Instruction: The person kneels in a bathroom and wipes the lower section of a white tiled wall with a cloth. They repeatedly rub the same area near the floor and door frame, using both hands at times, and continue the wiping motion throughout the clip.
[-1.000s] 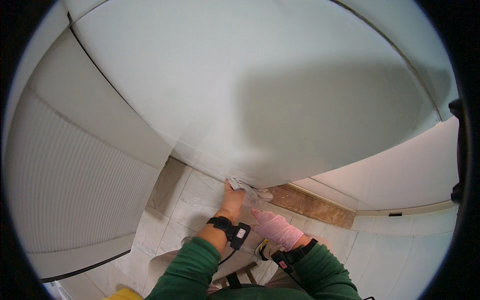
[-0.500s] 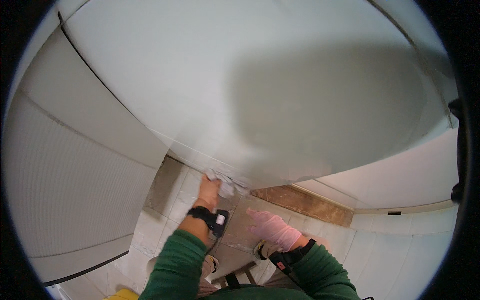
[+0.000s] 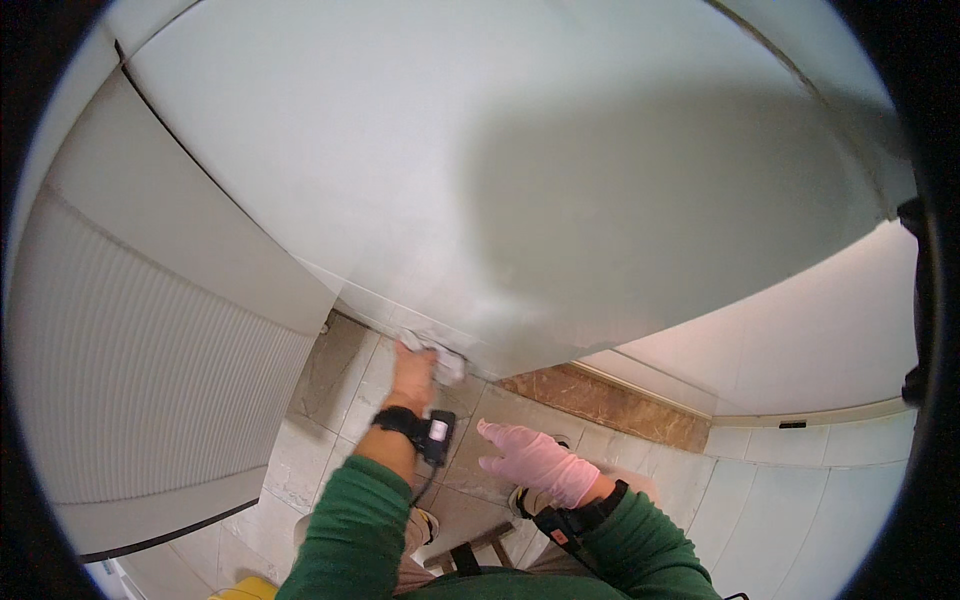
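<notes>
My bare left hand (image 3: 413, 372) grips a crumpled white cloth (image 3: 447, 362) and holds it at the bottom edge of the large white panel (image 3: 330, 130), just above the floor. Part of the cloth is hidden behind the fingers. To the right, my right hand (image 3: 540, 465) wears a pink glove and hovers over the floor, away from the panel. Its forefinger and thumb are stretched apart, and nothing shows between them.
At left stands a ribbed white panel (image 3: 170, 370). A brown marble strip (image 3: 610, 405) runs along the base on the right, by white wall tiles (image 3: 770, 500). Below me are floor tiles (image 3: 345, 375), a small stool (image 3: 485, 550) and something yellow (image 3: 245, 588).
My left hand has shifted slightly left along the panel's lower edge with the cloth. My gloved right hand has moved a little left.
</notes>
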Tool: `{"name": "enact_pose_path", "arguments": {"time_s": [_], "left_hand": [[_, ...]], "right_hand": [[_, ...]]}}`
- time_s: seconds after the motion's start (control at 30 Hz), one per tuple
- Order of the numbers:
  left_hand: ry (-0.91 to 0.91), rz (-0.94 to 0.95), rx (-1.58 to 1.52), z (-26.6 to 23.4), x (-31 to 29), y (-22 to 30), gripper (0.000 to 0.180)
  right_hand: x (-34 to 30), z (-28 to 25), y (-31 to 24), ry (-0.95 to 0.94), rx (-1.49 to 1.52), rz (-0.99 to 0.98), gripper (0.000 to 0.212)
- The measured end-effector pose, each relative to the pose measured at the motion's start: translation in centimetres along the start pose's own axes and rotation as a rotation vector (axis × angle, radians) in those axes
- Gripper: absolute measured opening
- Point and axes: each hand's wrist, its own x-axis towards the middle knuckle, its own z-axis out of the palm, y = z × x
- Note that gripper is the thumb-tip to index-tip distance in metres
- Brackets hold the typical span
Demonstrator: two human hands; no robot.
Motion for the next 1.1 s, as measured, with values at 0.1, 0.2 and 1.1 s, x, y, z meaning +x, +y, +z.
{"name": "enact_pose_path", "arguments": {"time_s": [0.1, 0.2, 1.1], "left_hand": [[-0.062, 0.037, 0.281, 3.4, -2.8, -4.1, 0.053], [-0.086, 0.059, 0.127, 4.2, -4.2, -4.8, 0.043], [0.267, 0.752, 0.647, 9.7, -12.5, 10.7, 0.074]], "right_hand": [[0.0, -0.3, -0.6, -0.086, 0.005, 0.076, 0.066], [-0.3, -0.3, -0.5, -0.102, 0.029, 0.082, 0.066], [-3.8, -1.3, -1.1, 0.025, -0.111, -0.004, 0.064]]}}
